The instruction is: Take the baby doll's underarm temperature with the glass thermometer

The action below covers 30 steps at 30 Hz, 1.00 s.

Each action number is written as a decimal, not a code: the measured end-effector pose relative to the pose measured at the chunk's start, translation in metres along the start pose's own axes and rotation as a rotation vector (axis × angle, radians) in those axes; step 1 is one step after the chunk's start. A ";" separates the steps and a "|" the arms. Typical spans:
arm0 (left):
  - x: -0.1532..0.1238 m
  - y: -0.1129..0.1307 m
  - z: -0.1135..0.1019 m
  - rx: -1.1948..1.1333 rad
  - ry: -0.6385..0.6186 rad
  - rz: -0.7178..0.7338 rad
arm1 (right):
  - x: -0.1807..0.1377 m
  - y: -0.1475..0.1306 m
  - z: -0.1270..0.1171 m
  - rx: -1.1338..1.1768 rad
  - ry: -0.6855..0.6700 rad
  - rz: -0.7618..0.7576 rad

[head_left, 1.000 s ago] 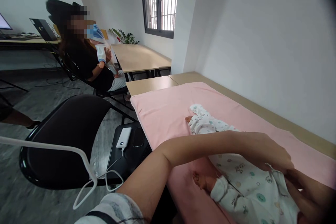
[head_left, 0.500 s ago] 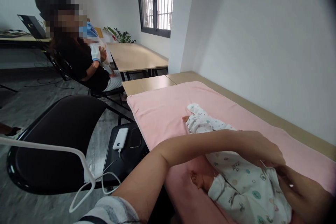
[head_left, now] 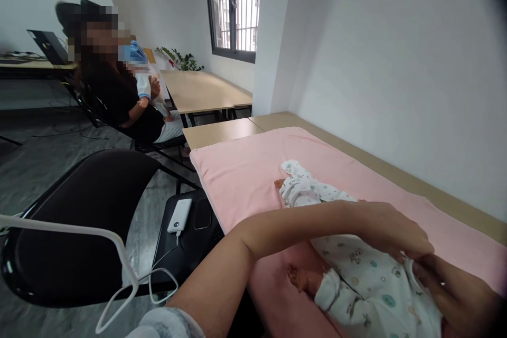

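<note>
A baby doll lies on a pink blanket [head_left: 233, 169], dressed in a white printed baby top [head_left: 372, 280] and matching printed pants [head_left: 304, 185]. One doll foot [head_left: 279, 184] and one doll hand [head_left: 297, 277] show; the head is out of view. My left hand [head_left: 396, 229] reaches over the doll's body, fingers closed on the top's edge near its neck end. Close against it, my right hand [head_left: 455, 285] pinches the same edge at the right. The fingertips of both hands are partly hidden.
A black chair [head_left: 79, 222] stands at left. On a black seat beside the table lie a white power bank [head_left: 180, 215] with a cable and a phone [head_left: 203, 214]. Beyond, a seated person [head_left: 114, 95] holds another doll. A wall runs along the right.
My hands have shifted slightly along the top's edge, and my left fingers are a little further right. The view has tilted up slightly.
</note>
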State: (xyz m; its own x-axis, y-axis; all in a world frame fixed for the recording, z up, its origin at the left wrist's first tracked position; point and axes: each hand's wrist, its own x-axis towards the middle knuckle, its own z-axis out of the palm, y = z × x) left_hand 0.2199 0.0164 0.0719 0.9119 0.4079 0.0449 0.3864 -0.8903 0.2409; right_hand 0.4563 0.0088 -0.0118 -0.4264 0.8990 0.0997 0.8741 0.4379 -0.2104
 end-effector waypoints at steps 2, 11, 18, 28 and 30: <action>-0.004 0.005 -0.005 0.010 0.001 -0.018 | 0.000 -0.004 -0.006 0.008 -0.096 0.058; -0.010 -0.003 -0.002 -0.064 0.081 0.043 | -0.007 -0.028 -0.021 0.014 -0.124 0.094; -0.005 -0.003 0.001 -0.055 0.100 0.033 | -0.008 -0.038 -0.027 0.083 -0.107 0.114; -0.011 0.011 -0.009 0.088 0.038 0.012 | -0.007 -0.038 -0.028 0.065 -0.093 0.080; -0.012 0.014 -0.010 0.129 0.032 0.003 | -0.008 -0.044 -0.031 0.059 -0.093 0.080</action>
State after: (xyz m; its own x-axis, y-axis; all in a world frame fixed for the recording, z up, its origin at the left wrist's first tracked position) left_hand 0.2128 0.0015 0.0844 0.9091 0.4094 0.0769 0.3999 -0.9094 0.1139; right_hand 0.4284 -0.0175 0.0272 -0.3782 0.9257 -0.0096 0.8920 0.3616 -0.2713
